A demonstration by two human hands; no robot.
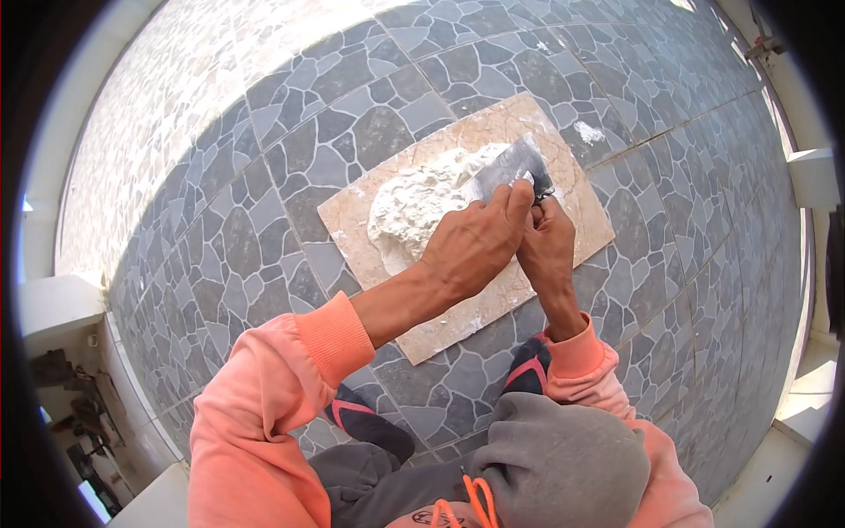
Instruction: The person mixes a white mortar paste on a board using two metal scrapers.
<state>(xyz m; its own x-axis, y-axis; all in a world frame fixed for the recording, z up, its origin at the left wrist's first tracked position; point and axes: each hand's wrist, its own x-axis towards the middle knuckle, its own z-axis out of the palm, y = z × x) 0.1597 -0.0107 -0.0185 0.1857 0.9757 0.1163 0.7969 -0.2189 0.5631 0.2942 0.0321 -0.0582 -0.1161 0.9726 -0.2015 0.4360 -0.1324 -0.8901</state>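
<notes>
Two hands [512,227] together, clamped on metal scraper [509,169], blade beyond fingers, white paste [421,204] beside.

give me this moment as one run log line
left hand: on metal scraper | right hand: on metal scraper | scraper: over marbled board, overlapping white paste in view | board: on patterned floor

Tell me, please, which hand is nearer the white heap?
The left hand: it appears between the heap and the right hand, which is farther off.
</notes>
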